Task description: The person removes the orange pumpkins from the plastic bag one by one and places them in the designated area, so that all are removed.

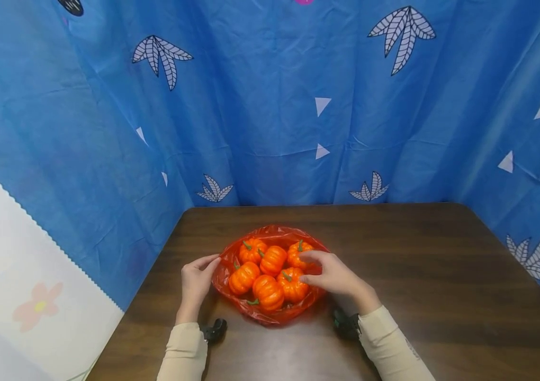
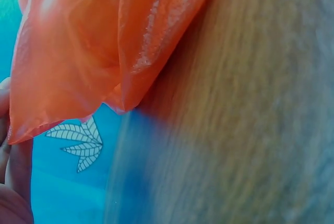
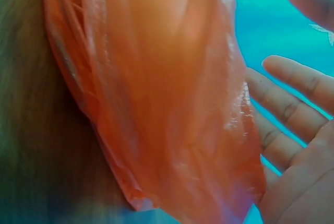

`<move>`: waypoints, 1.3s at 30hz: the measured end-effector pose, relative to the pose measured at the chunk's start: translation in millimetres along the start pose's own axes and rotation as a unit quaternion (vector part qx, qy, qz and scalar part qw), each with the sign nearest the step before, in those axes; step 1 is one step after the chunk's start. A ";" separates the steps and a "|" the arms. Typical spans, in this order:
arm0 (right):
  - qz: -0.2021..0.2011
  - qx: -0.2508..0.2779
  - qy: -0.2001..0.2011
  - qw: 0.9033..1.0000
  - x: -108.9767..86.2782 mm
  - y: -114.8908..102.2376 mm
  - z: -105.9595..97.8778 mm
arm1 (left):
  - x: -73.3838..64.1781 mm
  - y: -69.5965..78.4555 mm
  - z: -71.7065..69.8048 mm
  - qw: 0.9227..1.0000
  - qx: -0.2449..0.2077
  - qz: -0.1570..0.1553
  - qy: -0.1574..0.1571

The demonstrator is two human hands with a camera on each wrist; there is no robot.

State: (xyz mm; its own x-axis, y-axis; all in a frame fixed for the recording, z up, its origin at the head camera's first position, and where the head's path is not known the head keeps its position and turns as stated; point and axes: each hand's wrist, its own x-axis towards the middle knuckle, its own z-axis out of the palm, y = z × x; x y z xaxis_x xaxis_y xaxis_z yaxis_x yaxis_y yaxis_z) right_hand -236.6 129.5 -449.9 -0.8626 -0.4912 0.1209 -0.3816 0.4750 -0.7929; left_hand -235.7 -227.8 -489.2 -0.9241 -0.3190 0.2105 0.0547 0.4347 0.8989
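I find the red plastic bag [image 1: 270, 319] resting at nine o'clock of the tabletop's middle, its mouth facing up, with six glossy orange pumpkins [image 1: 273, 260] grouped inside. Taking that mouth as my dial, my left hand [image 1: 196, 283] is at nine, thumb and forefinger pinching the rim, presumably because thin film would otherwise sag inward. My right hand [image 1: 334, 272] is at three, fingers wide and gripping nothing, reaching over the rim above the pumpkins at two and four; I cannot tell whether the fingertips touch either one. The loose wall around the group probably checks any rolling. Surface: a dark wood-grain table [image 1: 441, 275], with a pale sheen toward six o'clock. Room: a creased blue curtain [image 1: 275, 95] encloses the table from ten through twelve to three, printed with white leaves [image 1: 395, 34] and triangles [image 1: 321, 105]. Toward nine, I note a whitish scallop-edged cloth [image 1: 12, 238] bearing a faded orange flower [image 1: 38, 306].
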 end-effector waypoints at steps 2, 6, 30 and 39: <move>-0.004 -0.002 -0.004 1.000 0.3 1.0 2.2 | -0.4 0.2 -0.2 1.000 -0.005 -0.002 0.002; -0.012 -0.008 -0.004 1.000 1.3 3.7 5.8 | -1.6 1.1 -0.5 1.000 -0.011 -0.004 0.004; -0.013 -0.049 -0.022 0.998 4.7 10.6 18.3 | -5.4 3.1 1.3 1.000 -0.023 -0.016 0.005; -0.007 -0.055 -0.027 0.998 5.3 13.5 21.1 | -4.8 2.5 1.5 1.000 -0.026 -0.012 0.007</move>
State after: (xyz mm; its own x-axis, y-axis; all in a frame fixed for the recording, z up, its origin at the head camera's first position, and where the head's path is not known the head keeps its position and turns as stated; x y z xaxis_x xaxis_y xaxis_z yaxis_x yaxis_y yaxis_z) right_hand -239.3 117.9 -472.6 -0.8389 -0.5354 0.0979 -0.4308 0.5433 -0.7206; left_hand -231.7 -223.9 -488.5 -0.9203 -0.3399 0.1937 0.0529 0.3824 0.9225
